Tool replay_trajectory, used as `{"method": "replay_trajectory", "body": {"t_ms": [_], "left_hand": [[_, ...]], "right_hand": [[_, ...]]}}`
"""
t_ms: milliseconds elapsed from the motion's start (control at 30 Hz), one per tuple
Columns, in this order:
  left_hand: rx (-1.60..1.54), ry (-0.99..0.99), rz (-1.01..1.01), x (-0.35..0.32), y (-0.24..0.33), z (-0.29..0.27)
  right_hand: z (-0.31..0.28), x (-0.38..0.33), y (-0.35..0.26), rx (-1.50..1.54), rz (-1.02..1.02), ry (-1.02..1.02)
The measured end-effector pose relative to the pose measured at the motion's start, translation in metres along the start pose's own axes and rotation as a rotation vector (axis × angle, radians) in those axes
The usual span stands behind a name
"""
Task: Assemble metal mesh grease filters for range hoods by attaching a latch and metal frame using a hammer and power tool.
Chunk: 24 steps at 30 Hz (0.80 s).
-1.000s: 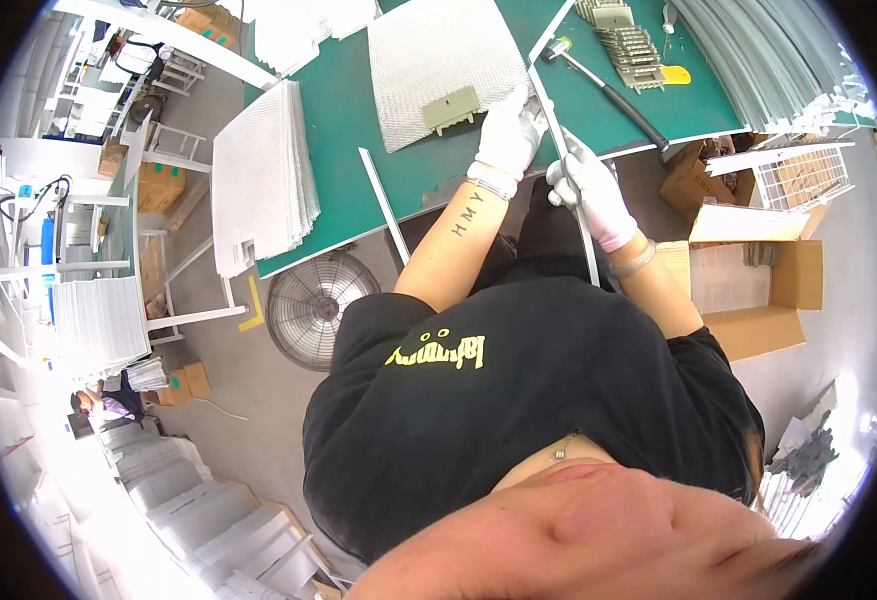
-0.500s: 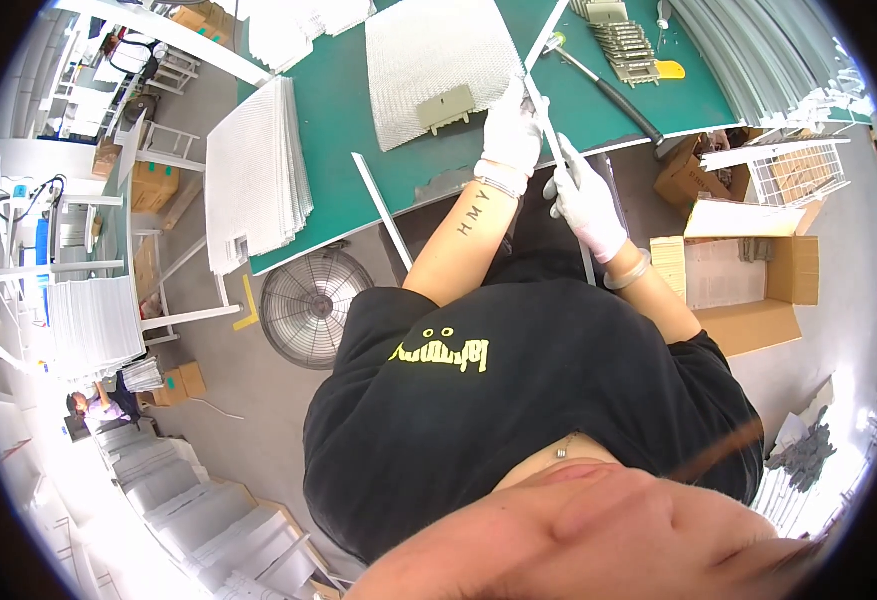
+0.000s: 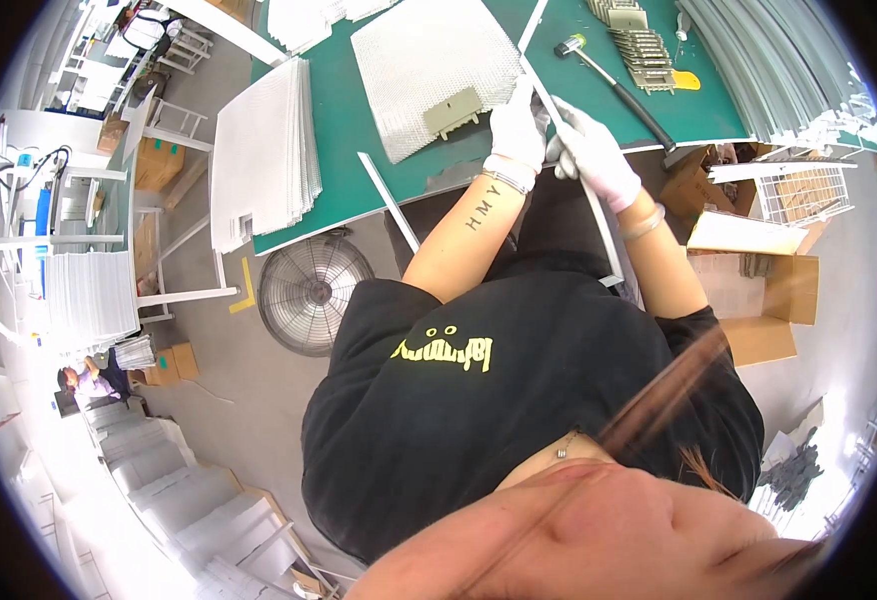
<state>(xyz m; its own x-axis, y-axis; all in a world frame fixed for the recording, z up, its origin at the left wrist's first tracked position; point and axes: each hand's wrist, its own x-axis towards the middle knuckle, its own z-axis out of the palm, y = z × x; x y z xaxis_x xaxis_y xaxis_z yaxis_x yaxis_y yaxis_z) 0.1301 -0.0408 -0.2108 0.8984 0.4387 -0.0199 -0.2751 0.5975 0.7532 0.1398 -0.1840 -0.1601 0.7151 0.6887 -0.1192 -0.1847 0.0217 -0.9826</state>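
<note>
Both my hands wear white gloves at the near edge of the green table (image 3: 344,150). My left hand (image 3: 519,132) is closed around a long thin silver-white metal strip (image 3: 599,222), near its far end. My right hand (image 3: 597,158) pinches the same strip a little lower; some of its fingertips are hidden. The strip slants down past my right wrist to my lap. Another thin strip (image 3: 533,24) meets its far end at an angle. Left of my hands lies a mesh panel (image 3: 429,60) with a grey-beige metal bracket (image 3: 455,112) on it.
A hammer (image 3: 624,95) with a black handle lies right of my hands, beside a row of brackets (image 3: 639,50) and a yellow-handled tool (image 3: 687,80). Stacked mesh panels (image 3: 264,150) lie left. Long strips (image 3: 769,70) fill the far right. A floor fan (image 3: 317,294) stands below.
My right hand has shifted slightly right and toward me. The strip has moved nearer, its lower end now showing at my lap. My left hand keeps its grip.
</note>
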Motion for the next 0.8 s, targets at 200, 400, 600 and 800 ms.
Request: {"method": "replay_trajectory", "body": {"t_ms": [200, 400, 600, 800], "left_hand": [[-0.407, 0.057, -0.269, -0.047, 0.007, 0.019], [0.962, -0.077, 0.367, -0.100, 0.133, -0.051], [0.554, 0.133, 0.097, -0.054, 0.159, -0.144], [0.440, -0.062, 0.105, -0.064, 0.174, -0.088]], "right_hand": [[-0.020, 0.078, -0.021, -0.274, 0.014, -0.029], [-0.036, 0.092, 0.001, 0.094, 0.163, -0.147], [-0.022, 0.088, -0.001, 0.263, 0.163, -0.219], [-0.036, 0.060, -0.016, 0.102, -0.033, -0.082]]}}
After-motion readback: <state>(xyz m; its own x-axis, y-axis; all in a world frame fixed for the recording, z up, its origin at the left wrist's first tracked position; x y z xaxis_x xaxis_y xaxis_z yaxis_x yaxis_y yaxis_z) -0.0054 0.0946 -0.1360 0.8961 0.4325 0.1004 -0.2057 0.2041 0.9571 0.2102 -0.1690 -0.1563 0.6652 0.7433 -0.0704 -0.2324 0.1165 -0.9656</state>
